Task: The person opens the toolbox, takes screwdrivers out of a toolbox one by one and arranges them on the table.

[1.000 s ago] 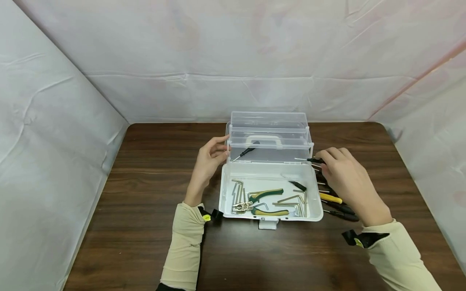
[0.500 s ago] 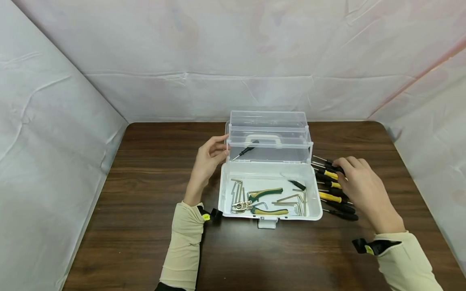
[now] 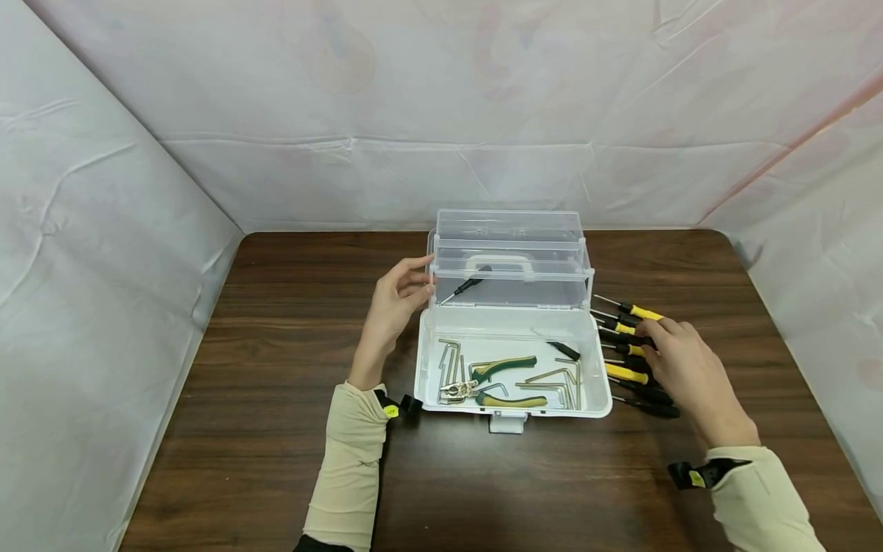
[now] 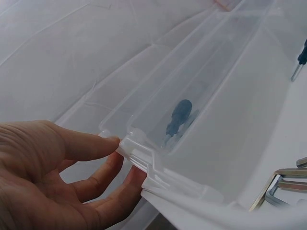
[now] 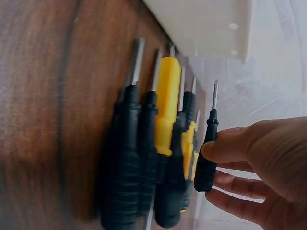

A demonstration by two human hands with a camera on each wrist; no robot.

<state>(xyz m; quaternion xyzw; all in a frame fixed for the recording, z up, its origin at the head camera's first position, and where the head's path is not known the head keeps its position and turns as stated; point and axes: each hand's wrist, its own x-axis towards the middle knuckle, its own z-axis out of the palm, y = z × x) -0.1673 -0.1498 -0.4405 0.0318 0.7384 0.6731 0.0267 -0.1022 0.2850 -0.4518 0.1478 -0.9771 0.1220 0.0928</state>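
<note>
My left hand (image 3: 395, 310) pinches the left edge of the toolbox's clear lid section (image 4: 144, 160), thumb and fingers around the plastic rim. To the right of the white toolbox (image 3: 507, 326), my right hand (image 3: 683, 368) holds a black screwdriver (image 5: 209, 151) between thumb and fingers, its tip free. The held screwdriver hangs over a row of screwdrivers with black handles (image 5: 120, 163) and yellow handles (image 5: 166, 100) on the table. Inside the box lie pliers (image 3: 507, 369) with green and yellow grips, several hex keys (image 3: 451, 360) and a small black-handled tool (image 3: 564, 351).
A dark screwdriver (image 3: 471, 284) shows through the clear plastic of the raised section. The toolbox latch (image 3: 507, 423) hangs at the front. The brown wooden table (image 3: 290, 368) ends at a pale cloth wall (image 3: 386, 184) behind the box, with similar cloth on both sides.
My right hand has moved right and nearer, from beside the clear section with a black screwdriver to over the row. A yellow-handled screwdriver at the row's far end is now uncovered. My left hand stays put.
</note>
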